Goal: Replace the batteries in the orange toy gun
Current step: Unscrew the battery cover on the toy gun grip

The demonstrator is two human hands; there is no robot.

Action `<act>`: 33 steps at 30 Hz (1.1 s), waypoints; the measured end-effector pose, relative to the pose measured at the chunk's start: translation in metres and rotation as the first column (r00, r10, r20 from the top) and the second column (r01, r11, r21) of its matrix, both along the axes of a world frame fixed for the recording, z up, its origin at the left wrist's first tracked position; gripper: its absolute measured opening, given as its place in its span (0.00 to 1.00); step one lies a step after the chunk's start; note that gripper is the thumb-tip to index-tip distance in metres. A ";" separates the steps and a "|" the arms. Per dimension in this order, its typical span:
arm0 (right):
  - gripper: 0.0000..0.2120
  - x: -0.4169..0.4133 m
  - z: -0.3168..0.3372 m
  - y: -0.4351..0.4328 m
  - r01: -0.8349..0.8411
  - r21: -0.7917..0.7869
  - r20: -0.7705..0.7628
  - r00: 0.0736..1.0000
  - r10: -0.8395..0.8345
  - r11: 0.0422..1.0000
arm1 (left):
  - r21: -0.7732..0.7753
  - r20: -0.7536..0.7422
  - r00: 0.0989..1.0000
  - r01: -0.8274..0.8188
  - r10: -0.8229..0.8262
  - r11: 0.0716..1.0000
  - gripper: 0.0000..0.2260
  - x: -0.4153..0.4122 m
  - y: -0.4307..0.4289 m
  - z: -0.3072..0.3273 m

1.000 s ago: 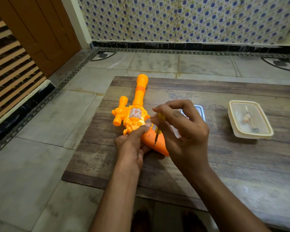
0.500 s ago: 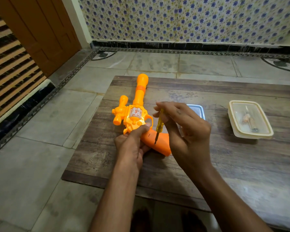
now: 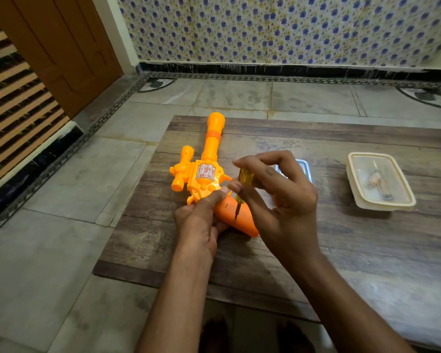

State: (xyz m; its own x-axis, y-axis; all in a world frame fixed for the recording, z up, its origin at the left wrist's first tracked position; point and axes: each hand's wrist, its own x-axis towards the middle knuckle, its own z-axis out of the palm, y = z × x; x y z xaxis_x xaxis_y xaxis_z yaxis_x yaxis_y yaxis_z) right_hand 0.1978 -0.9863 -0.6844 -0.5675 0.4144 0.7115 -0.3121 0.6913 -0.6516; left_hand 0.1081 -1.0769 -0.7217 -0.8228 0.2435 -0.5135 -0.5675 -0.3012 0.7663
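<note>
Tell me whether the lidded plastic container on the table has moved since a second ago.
No. The plastic container sits at the same spot on the table, keeping its distance from the far edge and from the metal tray.

No legible text, brand or number appears; the silver sticker [image 3: 205, 171] on the orange toy gun [image 3: 204, 174] is unreadable.

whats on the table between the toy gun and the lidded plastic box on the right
In the head view, the right hand with its yellow screwdriver fills most of that stretch, over a small metal tray that peeks out behind it. From there to the plastic box the wooden table is bare.
</note>
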 end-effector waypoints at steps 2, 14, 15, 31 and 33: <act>0.13 -0.001 -0.001 0.001 -0.017 0.003 0.012 1.000 0.017 1.000 | 0.011 -0.004 1.000 0.009 -0.008 1.000 0.08 0.000 0.000 0.000; 0.17 0.000 -0.004 0.001 -0.094 -0.044 0.027 0.995 0.095 0.995 | -0.001 0.017 1.000 0.006 -0.006 1.000 0.08 0.000 0.000 0.000; 0.17 0.001 -0.004 0.001 -0.108 -0.052 0.027 0.994 0.110 0.993 | -0.001 0.020 1.000 0.007 -0.007 1.000 0.08 0.000 0.000 0.000; 0.17 0.000 0.001 0.000 -0.004 0.065 0.007 1.000 0.003 0.998 | -0.001 0.015 1.000 0.017 -0.017 1.000 0.08 0.000 -0.001 0.002; 0.20 -0.001 0.000 0.001 -0.030 0.040 0.011 1.000 0.029 0.999 | 0.010 0.012 1.000 0.025 -0.026 1.000 0.08 0.001 -0.001 0.002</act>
